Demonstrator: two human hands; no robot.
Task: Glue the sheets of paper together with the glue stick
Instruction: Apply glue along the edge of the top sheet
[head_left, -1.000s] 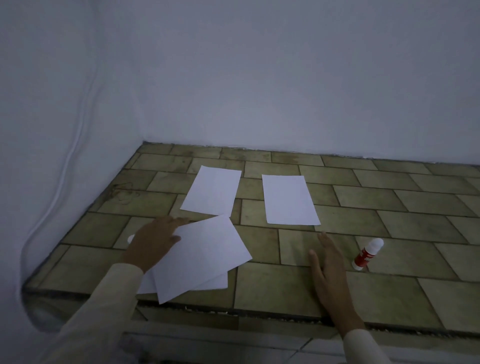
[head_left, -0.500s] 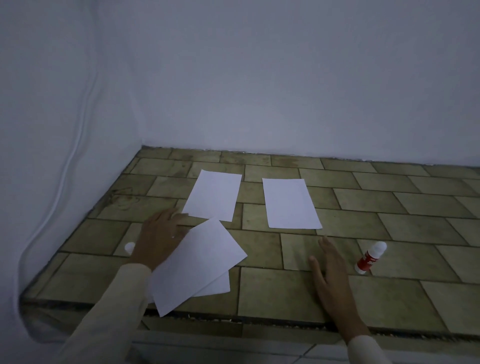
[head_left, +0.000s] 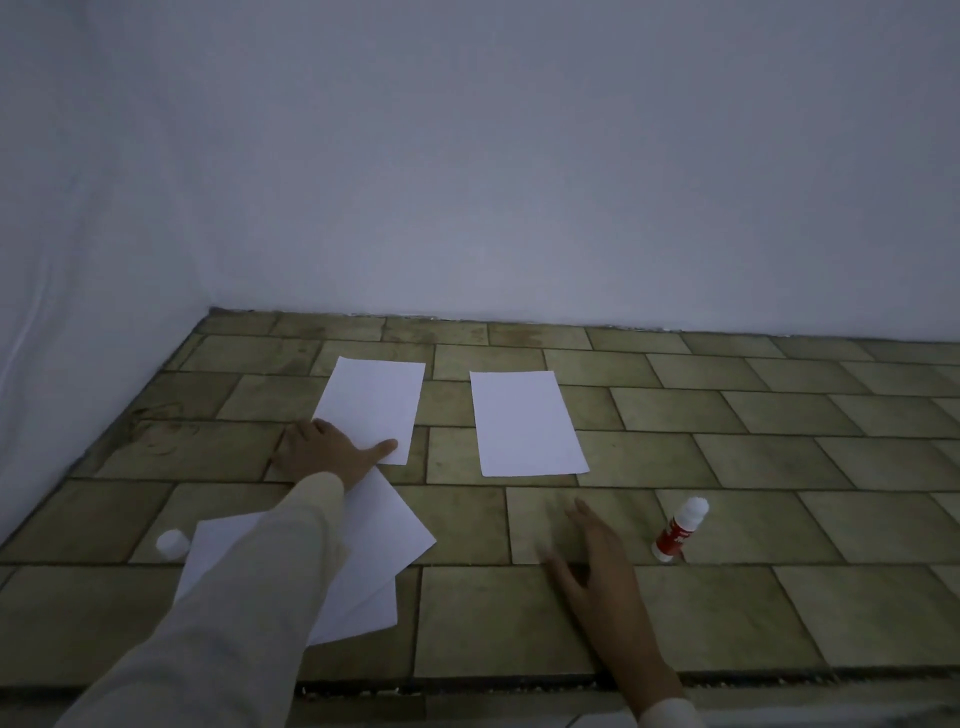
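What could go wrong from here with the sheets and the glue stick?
1. The left hand rests on the near corner of the far left sheet, and its sleeve crosses the loose near sheets. Pulling the arm back could drag them askew.
2. The glue stick stands upright close beside the flat right hand. A sideways sweep may topple it.
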